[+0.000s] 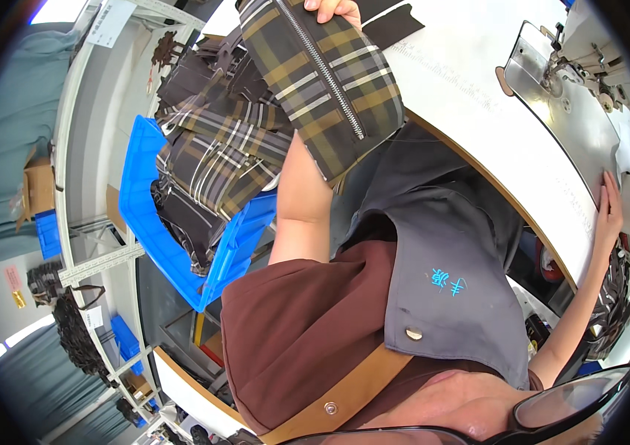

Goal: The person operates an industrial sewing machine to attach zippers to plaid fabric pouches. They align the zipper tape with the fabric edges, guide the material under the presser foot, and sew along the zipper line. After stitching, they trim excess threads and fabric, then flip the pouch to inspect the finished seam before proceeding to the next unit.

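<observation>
- Our left hand [335, 9] grips the top edge of a plaid fabric piece [322, 81] with a zipper [322, 68] sewn down its length, holding it up over the white table [463, 96].
- Below it sits a blue bin [148, 222] heaped with more plaid pieces [218, 152] (same brown-and-yellow check).
- Our right hand [610, 208] lies open, fingers flat against the table's edge, just beside the sewing machine's metal plate [574, 111].
</observation>
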The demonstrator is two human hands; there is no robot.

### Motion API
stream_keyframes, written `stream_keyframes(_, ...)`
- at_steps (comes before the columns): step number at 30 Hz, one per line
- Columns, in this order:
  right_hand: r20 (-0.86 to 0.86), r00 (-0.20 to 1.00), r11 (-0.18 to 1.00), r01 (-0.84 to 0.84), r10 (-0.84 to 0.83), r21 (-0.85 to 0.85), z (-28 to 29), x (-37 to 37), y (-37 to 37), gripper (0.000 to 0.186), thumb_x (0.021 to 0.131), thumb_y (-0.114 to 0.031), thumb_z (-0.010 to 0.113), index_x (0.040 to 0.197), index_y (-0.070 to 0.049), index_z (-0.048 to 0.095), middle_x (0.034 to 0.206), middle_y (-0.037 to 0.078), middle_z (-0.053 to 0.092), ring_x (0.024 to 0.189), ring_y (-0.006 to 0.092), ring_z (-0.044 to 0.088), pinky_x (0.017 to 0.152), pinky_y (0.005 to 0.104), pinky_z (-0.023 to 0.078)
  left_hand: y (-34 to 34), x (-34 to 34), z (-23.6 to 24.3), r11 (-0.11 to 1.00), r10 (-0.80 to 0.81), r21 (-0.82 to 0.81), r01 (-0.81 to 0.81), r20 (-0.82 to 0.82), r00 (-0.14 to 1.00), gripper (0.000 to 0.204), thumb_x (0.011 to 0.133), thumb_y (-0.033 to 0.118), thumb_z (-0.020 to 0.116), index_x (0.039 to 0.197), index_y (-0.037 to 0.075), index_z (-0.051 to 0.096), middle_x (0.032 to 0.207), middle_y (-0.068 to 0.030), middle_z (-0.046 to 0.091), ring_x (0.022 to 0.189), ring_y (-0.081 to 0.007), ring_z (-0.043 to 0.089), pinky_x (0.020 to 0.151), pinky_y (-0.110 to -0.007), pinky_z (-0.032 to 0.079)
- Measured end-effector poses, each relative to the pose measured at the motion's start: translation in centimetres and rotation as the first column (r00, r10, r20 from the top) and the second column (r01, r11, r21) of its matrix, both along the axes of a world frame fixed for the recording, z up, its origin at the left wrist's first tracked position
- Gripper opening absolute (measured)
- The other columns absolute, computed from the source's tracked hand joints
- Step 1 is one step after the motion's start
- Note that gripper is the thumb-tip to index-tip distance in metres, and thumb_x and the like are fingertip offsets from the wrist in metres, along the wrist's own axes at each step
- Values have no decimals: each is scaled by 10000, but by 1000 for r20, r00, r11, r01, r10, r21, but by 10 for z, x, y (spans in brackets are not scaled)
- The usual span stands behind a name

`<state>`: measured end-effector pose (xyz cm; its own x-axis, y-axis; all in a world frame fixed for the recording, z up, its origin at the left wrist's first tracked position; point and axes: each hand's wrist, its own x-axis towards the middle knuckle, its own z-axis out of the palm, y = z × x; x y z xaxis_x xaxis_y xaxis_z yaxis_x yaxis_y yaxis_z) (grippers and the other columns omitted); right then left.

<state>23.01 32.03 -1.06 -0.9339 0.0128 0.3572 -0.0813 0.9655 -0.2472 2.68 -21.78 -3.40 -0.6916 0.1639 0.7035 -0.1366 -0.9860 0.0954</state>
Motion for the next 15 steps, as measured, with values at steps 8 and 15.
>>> stream_keyframes(8, -29, 992, 992, 124, -123, 19, -18, 6, 30, 292, 969, -154, 457, 1190, -20, 592, 1231, 121, 591, 1164, 255, 539, 985, 318, 393, -237, 144, 131, 168, 504, -944, -285, -166, 847, 481, 965, 312, 394, 1331, 0, 418, 1015, -83, 565, 813, -185, 565, 782, -343, 409)
stream_keyframes(15, -40, 992, 991, 125, -123, 42, -15, -1, 26, 285, 966, -161, 469, 1164, -9, 608, 1222, 124, 595, 1137, 265, 550, 975, 329, 402, -332, 261, 70, -750, -175, 336, 569, -932, 318, 380, 858, 225, 608, 1164, 4, 565, 938, -155, 670, 1033, -330, 594, 831, -456, 475)
